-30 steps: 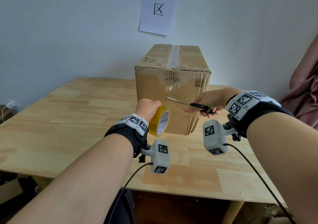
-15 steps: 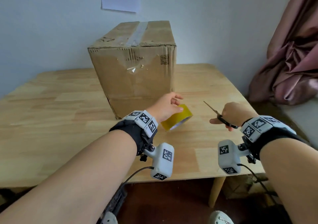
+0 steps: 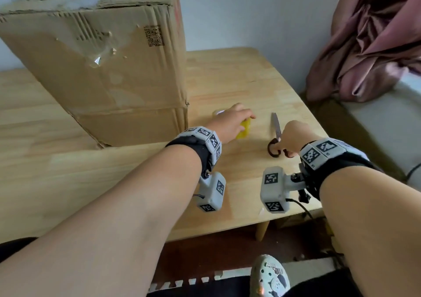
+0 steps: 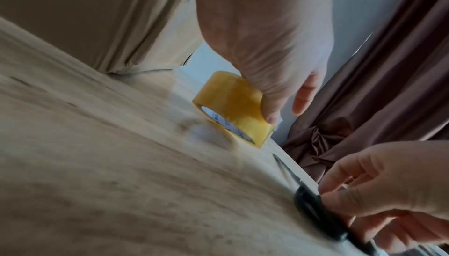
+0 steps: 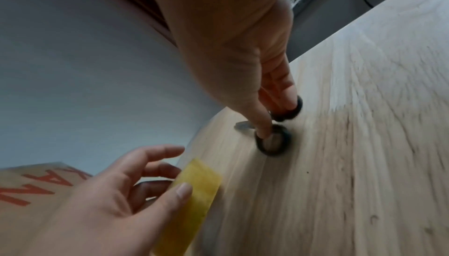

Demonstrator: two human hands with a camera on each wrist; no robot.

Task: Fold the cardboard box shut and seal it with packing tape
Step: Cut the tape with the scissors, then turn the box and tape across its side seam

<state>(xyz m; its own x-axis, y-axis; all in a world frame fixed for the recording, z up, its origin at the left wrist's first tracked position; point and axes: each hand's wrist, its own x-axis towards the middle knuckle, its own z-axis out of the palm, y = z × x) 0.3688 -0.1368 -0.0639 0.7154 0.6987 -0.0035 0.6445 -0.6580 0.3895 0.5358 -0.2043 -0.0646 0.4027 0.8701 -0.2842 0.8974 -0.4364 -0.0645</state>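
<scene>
The cardboard box stands shut on the wooden table, with a strip of clear tape along its top seam. Just right of the box, my left hand grips the yellow tape roll from above. The tape roll is tilted, its lower edge at the tabletop. My right hand holds the black-handled scissors, which lie low on the table with blades together, pointing away. In the right wrist view my thumb and fingers sit in the scissors' loops.
A pink curtain hangs at the right, beyond the table's edge. Bare tabletop spreads in front of the box and behind my hands. A shoe shows on the floor below the table's front edge.
Both hands have come down from in front of the box to the tabletop at its right, carrying the tape roll and scissors. The view has swung right and down.
</scene>
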